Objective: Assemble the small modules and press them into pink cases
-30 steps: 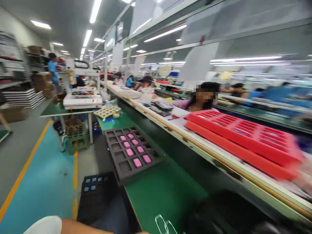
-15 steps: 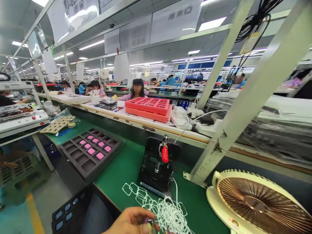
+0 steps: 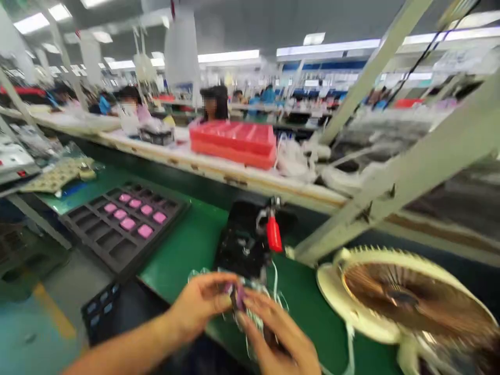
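Note:
My left hand (image 3: 199, 302) pinches a small dark piece with a purple face (image 3: 237, 298) between thumb and fingers. From the other side, the fingers of my right hand (image 3: 277, 328) close on the same piece. Blur hides its exact kind. Behind and beneath both hands lies a tangle of thin white rings (image 3: 282, 301), largely covered by them. Just beyond stands a black toggle-clamp fixture (image 3: 244, 245) with a red handle (image 3: 274, 234), its clamp raised. A dark foam tray (image 3: 128, 255) to the left holds several pink squares (image 3: 145, 230) in its pockets.
A cream fan (image 3: 332, 286) lies tilted at right, near a slanted metal post (image 3: 351, 219). Red foam trays (image 3: 234, 151) are stacked on the shelf ahead. Lower left, a black tray (image 3: 88, 307) holds bluish pieces. A beige tray (image 3: 50, 177) sits far left; co-workers sit beyond.
My view has tipped down and shifted. Both hands now show higher in view, and my right hand has come to the small piece that my left hand holds. The clamp fixture stays put.

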Tool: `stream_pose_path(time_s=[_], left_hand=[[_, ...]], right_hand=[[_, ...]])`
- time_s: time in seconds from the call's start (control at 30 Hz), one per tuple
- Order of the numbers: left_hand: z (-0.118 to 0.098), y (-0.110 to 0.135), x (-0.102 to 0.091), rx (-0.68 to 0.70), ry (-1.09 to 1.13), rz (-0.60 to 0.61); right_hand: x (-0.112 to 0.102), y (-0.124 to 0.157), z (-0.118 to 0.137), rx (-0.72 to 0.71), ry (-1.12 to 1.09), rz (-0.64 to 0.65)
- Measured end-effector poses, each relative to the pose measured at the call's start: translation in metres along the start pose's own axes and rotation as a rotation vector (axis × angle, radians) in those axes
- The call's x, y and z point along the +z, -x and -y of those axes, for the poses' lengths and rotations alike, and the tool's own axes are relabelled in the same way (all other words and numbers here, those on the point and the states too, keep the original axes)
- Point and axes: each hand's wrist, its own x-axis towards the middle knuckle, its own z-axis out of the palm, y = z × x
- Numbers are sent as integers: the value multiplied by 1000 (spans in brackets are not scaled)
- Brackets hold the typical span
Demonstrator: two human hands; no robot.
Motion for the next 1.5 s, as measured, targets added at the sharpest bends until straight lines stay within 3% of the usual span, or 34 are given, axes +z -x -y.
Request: stream_pose_path(time_s=[0.1, 0.2, 0.47, 1.0, 1.33, 1.43, 1.5], left_hand=[[-18, 3, -2, 10, -32, 43], [-23, 6, -7, 48, -39, 64], [-16, 24, -4, 109, -68, 113], [-12, 25, -4, 161, -50, 122], [-12, 23, -1, 281, -105, 66], [0, 27, 6, 299, -92, -49], [15, 24, 6, 222, -83, -174]], right_hand=[[1, -4, 8, -14, -26, 43], [4, -2, 10, 8, -24, 88], [-1, 17, 18, -17, 30, 135], [0, 22, 15, -133, 166, 157], [13, 29, 2, -271, 393, 181], [17, 39, -14, -303, 464, 193], [22, 44, -30, -264, 499, 149]])
